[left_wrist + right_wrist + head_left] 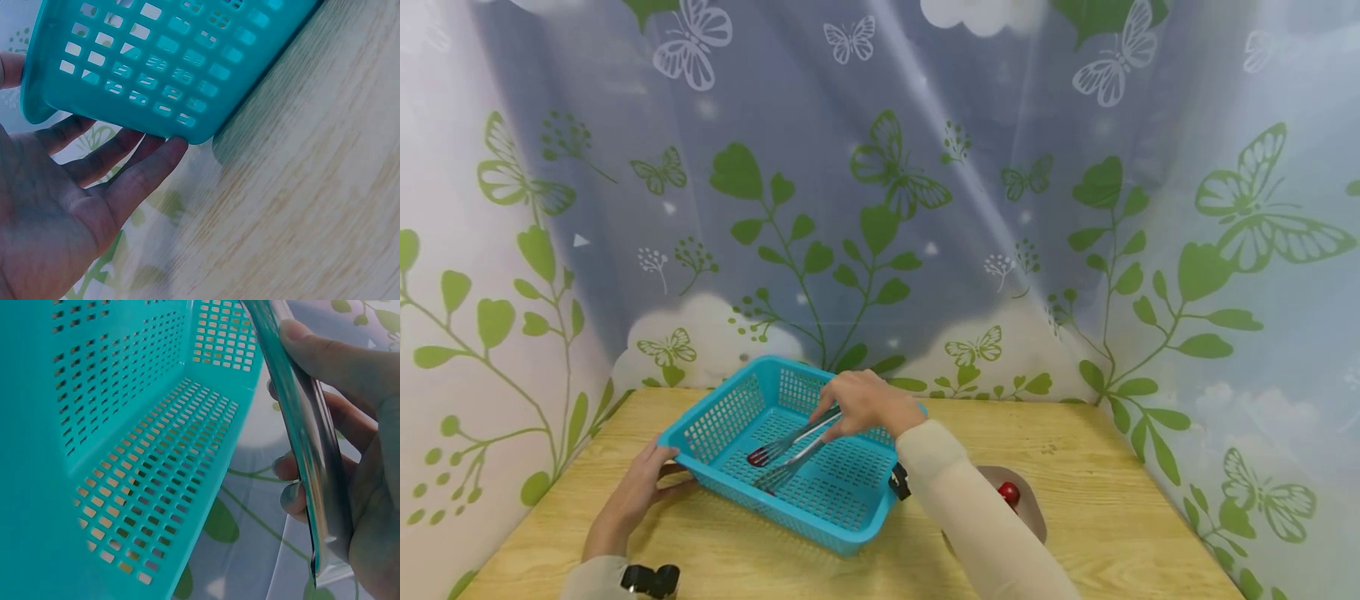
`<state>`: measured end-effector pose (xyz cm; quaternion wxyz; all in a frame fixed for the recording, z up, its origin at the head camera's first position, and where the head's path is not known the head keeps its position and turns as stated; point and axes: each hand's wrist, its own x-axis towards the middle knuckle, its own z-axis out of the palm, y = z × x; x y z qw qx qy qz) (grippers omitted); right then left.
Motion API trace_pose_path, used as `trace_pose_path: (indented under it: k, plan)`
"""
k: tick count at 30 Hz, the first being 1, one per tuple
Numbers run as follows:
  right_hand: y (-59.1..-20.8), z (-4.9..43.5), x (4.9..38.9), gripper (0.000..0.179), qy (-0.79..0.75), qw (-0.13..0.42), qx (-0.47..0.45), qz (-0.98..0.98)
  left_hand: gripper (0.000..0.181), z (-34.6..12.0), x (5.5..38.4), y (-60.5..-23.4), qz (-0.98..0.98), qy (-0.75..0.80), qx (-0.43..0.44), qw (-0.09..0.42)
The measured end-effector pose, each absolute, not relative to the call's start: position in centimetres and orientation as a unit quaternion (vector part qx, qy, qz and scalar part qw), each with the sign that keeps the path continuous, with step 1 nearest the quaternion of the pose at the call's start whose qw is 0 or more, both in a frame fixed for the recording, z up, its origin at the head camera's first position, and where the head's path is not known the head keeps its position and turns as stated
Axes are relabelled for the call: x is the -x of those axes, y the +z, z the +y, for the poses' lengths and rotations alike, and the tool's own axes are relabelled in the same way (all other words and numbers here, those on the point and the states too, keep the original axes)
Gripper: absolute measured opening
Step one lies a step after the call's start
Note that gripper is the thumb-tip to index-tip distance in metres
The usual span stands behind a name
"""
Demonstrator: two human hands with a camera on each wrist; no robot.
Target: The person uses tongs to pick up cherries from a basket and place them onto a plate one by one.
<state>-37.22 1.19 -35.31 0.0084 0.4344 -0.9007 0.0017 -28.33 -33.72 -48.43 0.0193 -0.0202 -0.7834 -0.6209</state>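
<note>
My left hand (634, 493) grips the near left corner of a blue plastic basket (775, 510), thumb at the rim and fingers against the outside wall (187, 75). Over the basket, my right hand (867, 403) holds metal tongs (805, 432), which reach down inside with their two arms spread apart. A small dark red thing (756, 459) shows at one tip of the tongs; its kind is too small to tell. In the right wrist view, the fingers wrap the tongs' handle (312, 469) beside the perforated basket wall (156, 481).
Right of the basket, a brownish plate (1036, 515) bears shiny round red things (1009, 493), partly hidden by the right sleeve (970, 508). Everything stands on a wooden table (1120, 500). A curtain (970, 275) with butterflies and leaves hangs behind and at both sides.
</note>
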Motion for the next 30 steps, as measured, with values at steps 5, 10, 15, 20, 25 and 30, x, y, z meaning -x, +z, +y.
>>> trace_pose_path:
  k: [5, 10, 15, 20, 25, 30]
  plan:
    - [-35.4, 0.1, 37.3, 0.028, -0.019, 0.004, -0.449, -0.893, 0.055, -33.8, 28.4, -48.4, -0.786, -0.618, 0.02, 0.021]
    - [-35.8, -0.8, 37.4, 0.025, -0.019, -0.018, -0.437, -0.899, 0.055, -33.7, 28.2, -48.3, -0.788, -0.614, 0.018, 0.023]
    - [-36.2, -1.4, 37.5, 0.021, -0.011, -0.033, -0.427, -0.904, 0.055, -33.7, 28.2, -48.4, -0.79, -0.613, 0.015, 0.021]
    - [-36.3, -1.5, 37.4, 0.016, -0.004, -0.035, -0.425, -0.905, 0.058, -33.8, 28.3, -48.5, -0.79, -0.613, 0.012, 0.013]
    - [-36.0, -1.2, 37.4, 0.017, 0.004, -0.027, -0.42, -0.907, 0.058, -33.9, 28.4, -48.6, -0.79, -0.613, 0.01, 0.01]
    - [-35.3, -0.4, 37.7, 0.02, 0.014, 0.0, -0.423, -0.906, 0.059, -33.9, 28.5, -48.7, -0.79, -0.613, 0.006, 0.006]
